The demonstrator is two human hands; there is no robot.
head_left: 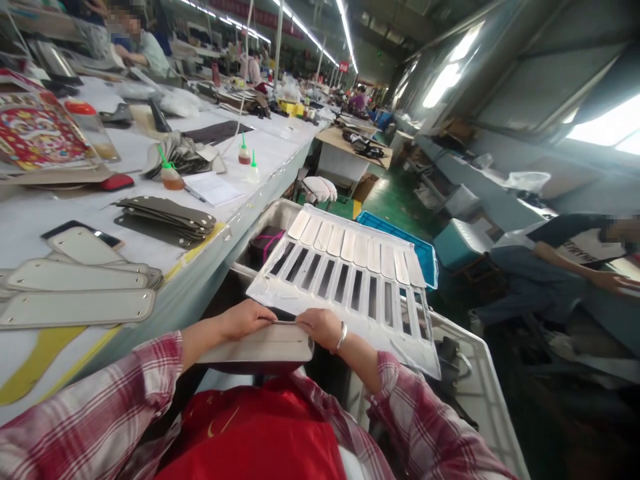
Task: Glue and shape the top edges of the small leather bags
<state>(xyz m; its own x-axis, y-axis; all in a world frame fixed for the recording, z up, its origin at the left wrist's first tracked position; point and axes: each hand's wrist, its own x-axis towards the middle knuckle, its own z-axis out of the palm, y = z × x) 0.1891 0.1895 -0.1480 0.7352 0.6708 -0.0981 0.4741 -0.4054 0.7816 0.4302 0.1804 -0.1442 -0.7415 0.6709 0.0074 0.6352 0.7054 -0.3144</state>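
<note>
My left hand and my right hand pinch the far edge of a pale grey leather-like panel close to my body. My fingers are closed along that edge, thumbs near each other, and the panel's near left part runs under my left wrist. Just beyond my hands lies a white slotted rack, with a row of pale rounded strips along its far half. To the left, similar grey panels with small holes are stacked on the white-covered table.
Dark olive pieces, a phone and glue bottles with green tips are on the table. The rack rests over a white crate with a blue crate behind. A person sits at the right; others work farther back.
</note>
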